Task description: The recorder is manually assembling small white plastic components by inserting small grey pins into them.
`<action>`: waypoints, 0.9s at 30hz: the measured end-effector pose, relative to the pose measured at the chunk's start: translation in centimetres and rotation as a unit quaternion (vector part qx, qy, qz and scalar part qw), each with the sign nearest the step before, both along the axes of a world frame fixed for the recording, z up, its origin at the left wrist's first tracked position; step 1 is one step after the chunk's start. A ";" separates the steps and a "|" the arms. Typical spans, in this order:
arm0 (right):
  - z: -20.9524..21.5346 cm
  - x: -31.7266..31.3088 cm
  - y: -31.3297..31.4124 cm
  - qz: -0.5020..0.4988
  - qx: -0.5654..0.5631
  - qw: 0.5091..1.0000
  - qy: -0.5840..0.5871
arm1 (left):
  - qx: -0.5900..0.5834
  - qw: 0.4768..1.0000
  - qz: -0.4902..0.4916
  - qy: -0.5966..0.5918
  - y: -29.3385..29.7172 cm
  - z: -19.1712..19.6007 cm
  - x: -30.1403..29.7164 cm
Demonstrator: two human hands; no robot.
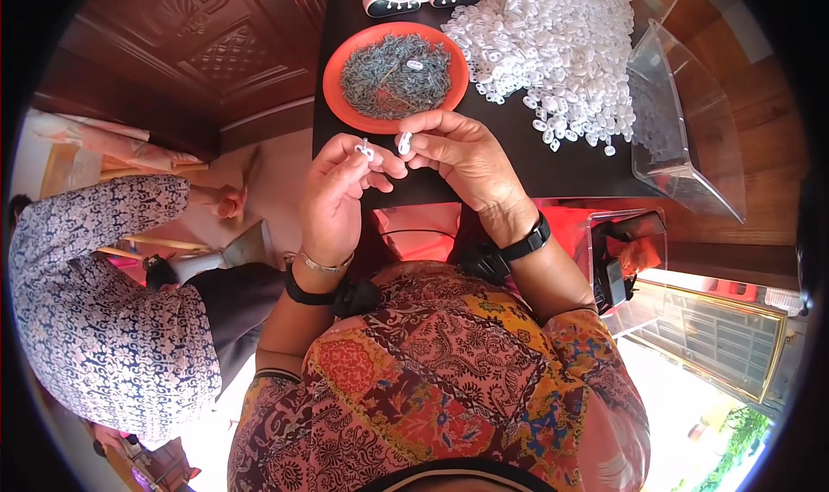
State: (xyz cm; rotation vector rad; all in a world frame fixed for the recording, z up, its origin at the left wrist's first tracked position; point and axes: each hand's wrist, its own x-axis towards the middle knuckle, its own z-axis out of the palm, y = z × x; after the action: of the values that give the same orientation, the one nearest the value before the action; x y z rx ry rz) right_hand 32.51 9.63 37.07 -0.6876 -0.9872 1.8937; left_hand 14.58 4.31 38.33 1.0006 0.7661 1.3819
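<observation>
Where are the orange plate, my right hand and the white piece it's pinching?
Orange plate (332, 81): head view, left rim.
Right hand (471, 158): head view, hand's middle.
White piece (404, 144): head view, exposed face.

Bare left hand, as I view it remotely, closed in a thumb-and-finger pinch; bare right hand likewise, the two close together; bare left forearm and bare right forearm converging upward.
</observation>
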 end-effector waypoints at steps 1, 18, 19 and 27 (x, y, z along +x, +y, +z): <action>-0.1 -0.1 0.1 0.009 -0.002 1.000 0.025 | -0.004 1.000 -0.004 -0.003 0.0 0.0 0.0; 1.2 -0.3 0.6 0.022 0.138 0.982 -0.128 | -0.037 0.981 0.045 0.187 -0.4 -2.3 -0.3; 1.2 -0.3 0.5 0.026 0.145 0.980 -0.132 | -0.033 0.980 0.047 0.189 -0.3 -2.5 -0.3; 0.3 -0.2 0.7 0.062 0.160 0.976 -0.135 | -0.008 0.972 0.046 0.229 -0.5 -3.3 -0.1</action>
State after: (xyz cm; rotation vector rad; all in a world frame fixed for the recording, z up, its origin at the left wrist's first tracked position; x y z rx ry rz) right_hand 32.35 10.35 37.33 -0.7145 -1.5017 1.7175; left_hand 14.51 3.78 35.08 1.3057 1.1744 1.2302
